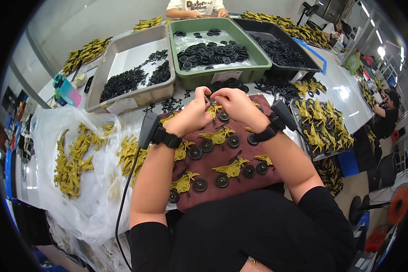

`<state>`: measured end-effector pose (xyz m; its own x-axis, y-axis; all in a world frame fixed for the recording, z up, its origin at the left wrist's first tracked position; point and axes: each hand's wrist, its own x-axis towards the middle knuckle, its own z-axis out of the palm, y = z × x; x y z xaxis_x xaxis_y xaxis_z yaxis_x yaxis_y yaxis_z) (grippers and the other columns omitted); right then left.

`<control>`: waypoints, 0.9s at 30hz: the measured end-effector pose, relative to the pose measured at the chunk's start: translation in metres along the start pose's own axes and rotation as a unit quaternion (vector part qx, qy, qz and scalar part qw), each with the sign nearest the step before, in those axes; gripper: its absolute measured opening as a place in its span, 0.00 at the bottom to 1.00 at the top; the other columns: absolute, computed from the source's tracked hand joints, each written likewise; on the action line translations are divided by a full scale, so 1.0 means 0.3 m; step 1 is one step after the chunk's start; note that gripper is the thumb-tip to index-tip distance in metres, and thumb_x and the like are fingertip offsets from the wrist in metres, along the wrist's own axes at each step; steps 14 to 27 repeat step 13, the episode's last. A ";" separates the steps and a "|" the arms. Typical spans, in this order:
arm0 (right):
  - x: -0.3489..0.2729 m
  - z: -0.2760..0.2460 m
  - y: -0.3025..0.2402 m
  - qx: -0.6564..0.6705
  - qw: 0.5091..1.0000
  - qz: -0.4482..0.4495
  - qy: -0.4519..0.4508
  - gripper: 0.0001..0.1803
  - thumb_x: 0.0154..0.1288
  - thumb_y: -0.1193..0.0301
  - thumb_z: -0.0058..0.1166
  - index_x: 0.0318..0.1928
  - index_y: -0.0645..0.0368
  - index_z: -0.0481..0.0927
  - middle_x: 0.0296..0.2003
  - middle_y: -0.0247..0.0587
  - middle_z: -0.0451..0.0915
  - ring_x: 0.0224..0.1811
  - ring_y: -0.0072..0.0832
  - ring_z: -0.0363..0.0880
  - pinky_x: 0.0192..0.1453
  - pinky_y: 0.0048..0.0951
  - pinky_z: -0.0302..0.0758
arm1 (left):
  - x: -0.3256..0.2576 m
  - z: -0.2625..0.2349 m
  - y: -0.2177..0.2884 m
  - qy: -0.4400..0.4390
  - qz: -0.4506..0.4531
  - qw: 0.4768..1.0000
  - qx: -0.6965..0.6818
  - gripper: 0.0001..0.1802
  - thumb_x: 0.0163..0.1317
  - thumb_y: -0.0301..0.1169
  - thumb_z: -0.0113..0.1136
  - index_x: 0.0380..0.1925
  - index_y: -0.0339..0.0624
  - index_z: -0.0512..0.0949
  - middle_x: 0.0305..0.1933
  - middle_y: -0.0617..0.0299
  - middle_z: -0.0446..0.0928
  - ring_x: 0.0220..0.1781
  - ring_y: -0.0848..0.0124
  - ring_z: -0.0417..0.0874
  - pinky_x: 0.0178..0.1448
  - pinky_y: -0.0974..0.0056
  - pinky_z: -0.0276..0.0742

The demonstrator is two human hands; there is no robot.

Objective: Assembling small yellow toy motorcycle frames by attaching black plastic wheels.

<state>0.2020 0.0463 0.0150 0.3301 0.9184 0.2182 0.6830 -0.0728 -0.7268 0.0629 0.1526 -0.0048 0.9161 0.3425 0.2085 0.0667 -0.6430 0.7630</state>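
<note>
Both my hands meet above the far part of a maroon cloth pad (pixel 263 181). My left hand (pixel 196 113) is closed, its fingers curled near the tips of my right hand (pixel 237 105), which is also closed in a pinch. What lies between the fingers is hidden or too small to name. Below them on the pad lie several yellow toy motorcycle bodies (pixel 231 168) in rows, with black spoked wheels (pixel 248 171) beside them. Small black pieces rest by some bodies. Part of the far row is covered by my hands.
Beyond the pad stand a beige tray (pixel 167 89), a green tray (pixel 197 81) with black wheels (pixel 208 55), and a black tray (pixel 299 72) of small black parts. Yellow parts (pixel 72 165) lie on clear plastic at left. Yellow motorcycles (pixel 319 120) fill a tray at right. A person (pixel 197 7) sits opposite.
</note>
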 end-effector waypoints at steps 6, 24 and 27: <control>-0.086 -0.036 0.022 0.165 0.986 -0.018 0.019 0.11 0.60 0.76 0.55 0.43 0.59 0.82 0.31 0.42 0.81 0.32 0.29 0.80 0.37 0.26 0.75 | 0.018 0.061 0.060 -0.003 0.049 0.996 -0.077 0.30 0.53 0.15 0.48 0.56 0.34 0.51 0.39 0.57 0.70 0.36 0.77 0.70 0.40 0.72 0.71; -0.132 -0.125 0.128 0.023 0.988 -0.142 0.050 0.11 0.55 0.75 0.61 0.41 0.57 0.84 0.34 0.37 0.79 0.35 0.27 0.79 0.39 0.26 0.75 | 0.076 0.104 0.098 -0.099 -0.004 0.983 -0.157 0.34 0.55 0.17 0.51 0.60 0.39 0.49 0.48 0.55 0.70 0.41 0.79 0.72 0.41 0.74 0.71; -0.132 -0.125 0.128 0.023 0.988 -0.142 0.050 0.11 0.55 0.75 0.61 0.41 0.57 0.84 0.34 0.37 0.79 0.35 0.27 0.79 0.39 0.26 0.75 | 0.076 0.104 0.098 -0.099 -0.004 0.983 -0.157 0.34 0.55 0.17 0.51 0.60 0.39 0.49 0.48 0.55 0.70 0.41 0.79 0.72 0.41 0.74 0.71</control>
